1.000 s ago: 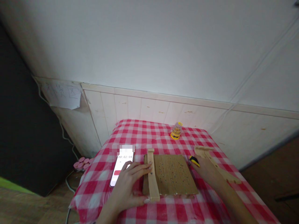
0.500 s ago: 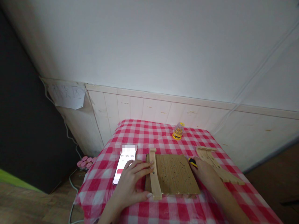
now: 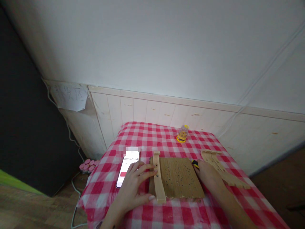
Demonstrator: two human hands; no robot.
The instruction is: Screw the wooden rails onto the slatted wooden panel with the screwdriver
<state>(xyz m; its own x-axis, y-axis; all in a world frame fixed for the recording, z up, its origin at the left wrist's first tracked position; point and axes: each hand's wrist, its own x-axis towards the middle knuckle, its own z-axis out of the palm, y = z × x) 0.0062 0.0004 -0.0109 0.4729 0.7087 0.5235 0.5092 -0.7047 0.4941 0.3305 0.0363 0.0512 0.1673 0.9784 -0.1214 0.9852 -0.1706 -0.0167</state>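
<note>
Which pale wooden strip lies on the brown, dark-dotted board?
The strip touched by the left hand; the other pale strips lie on the red-white checked cloth, right of the board.

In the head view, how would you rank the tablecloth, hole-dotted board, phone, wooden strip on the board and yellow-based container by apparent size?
Largest to smallest:
1. Tablecloth
2. Hole-dotted board
3. Phone and wooden strip: unsure, since the left hand partly hides both
4. Yellow-based container
</note>
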